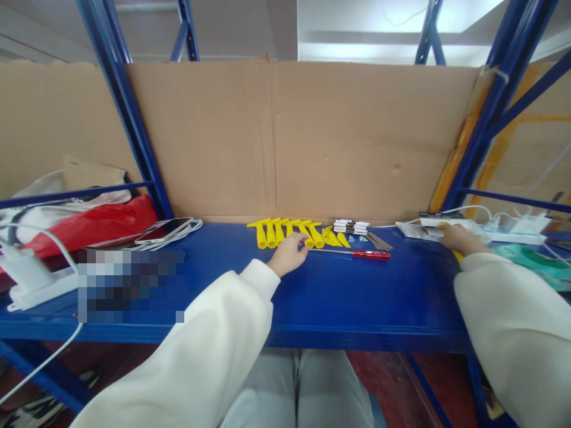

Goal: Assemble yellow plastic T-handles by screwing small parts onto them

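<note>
Several yellow handle-like parts (270, 233) lie in a row at the back of the blue table. My left hand (289, 254) is at the front of that row, its fingers curled beside the handles; whether it grips anything is too small to tell. Smaller yellow pieces (342, 239), a stack of white strips (351, 226) and thin grey blades (379, 241) sit to the right. A screwdriver with a red handle (371, 255) lies before them. Far to the right, my right hand (464, 239) reaches over white packets (419, 230); its fingertips are hard to make out.
Cardboard (357, 137) stands behind the blue table (357, 303). At left are a red bag (102, 223), a phone (164, 230), cables and a power strip (44, 290). Another power strip (517, 238) and a green package (530, 264) lie at right. Blue posts frame both sides.
</note>
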{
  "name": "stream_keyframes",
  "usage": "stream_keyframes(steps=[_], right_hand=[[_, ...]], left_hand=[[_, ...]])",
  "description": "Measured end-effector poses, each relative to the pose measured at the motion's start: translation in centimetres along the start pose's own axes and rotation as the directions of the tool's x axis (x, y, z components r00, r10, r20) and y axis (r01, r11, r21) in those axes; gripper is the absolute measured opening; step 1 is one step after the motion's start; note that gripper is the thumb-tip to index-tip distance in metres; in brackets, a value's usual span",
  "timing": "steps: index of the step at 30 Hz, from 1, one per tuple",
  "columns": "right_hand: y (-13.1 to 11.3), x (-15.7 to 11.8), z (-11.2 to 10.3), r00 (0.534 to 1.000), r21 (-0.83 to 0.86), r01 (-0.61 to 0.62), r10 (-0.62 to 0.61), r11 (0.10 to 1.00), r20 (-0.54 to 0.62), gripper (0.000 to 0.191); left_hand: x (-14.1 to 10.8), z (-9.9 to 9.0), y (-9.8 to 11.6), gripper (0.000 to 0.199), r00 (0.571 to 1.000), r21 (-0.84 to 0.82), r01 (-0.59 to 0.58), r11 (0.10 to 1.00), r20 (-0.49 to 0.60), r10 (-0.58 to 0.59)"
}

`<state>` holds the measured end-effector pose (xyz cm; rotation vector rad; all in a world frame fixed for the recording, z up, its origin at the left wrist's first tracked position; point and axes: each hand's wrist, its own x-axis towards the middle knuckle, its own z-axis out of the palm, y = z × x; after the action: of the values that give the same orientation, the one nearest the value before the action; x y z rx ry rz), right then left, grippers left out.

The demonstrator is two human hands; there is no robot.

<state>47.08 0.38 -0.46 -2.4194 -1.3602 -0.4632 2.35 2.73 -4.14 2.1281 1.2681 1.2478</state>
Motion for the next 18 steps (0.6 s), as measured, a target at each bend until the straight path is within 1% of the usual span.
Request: stream_keyframes(steps=[1, 3, 6, 10, 12, 14, 18], right_hand=[[-0.4, -0.2, 0.1, 0.995, -0.016, -0.054, 0.055, 0.998, 0.087, 0.050], [-1.2, -0.7, 0.1, 0.977, -0.042, -0.101, 0.107, 0.994, 0.184, 0.054], [-1.6, -1.0, 0.1, 0.982, -0.076, -0.053, 0.066, 0.996, 0.177, 0.051], [-1.3, -1.0, 0.3, 0.990, -0.136, 0.050, -0.032, 0.989, 0.135, 0.047], [-1.2, -0.9, 0.4, 0.992, -0.155, 0.074, -0.057, 0.985, 0.112, 0.047], [-1.1, -0.9, 0.5, 0.992, -0.166, 0.078, -0.061, 0.983, 0.109, 0.047], [-1.4, -0.9, 0.4, 0.989, -0.177, 0.052, -0.026, 0.983, 0.142, 0.047]], left_hand=[[-0.1, 0.0, 0.0, 0.022, 1.000, 0.006, -0.006, 1.000, 0.009, 0.006], [-0.2, 0.0, 0.1, 0.022, 1.000, 0.022, -0.017, 1.000, 0.027, 0.016], [-0.3, 0.0, 0.2, 0.022, 0.998, 0.037, -0.037, 0.999, 0.045, 0.036], [-0.3, 0.1, -0.1, 0.022, 0.998, 0.021, -0.050, 0.999, 0.029, 0.050], [-0.2, 0.1, -0.3, 0.021, 0.998, 0.026, -0.052, 0.998, 0.039, 0.051], [-0.2, 0.1, -0.4, 0.020, 0.997, 0.029, -0.053, 0.998, 0.052, 0.052], [-0.2, 0.0, -0.3, 0.019, 0.998, 0.000, -0.050, 0.999, 0.028, 0.050]])
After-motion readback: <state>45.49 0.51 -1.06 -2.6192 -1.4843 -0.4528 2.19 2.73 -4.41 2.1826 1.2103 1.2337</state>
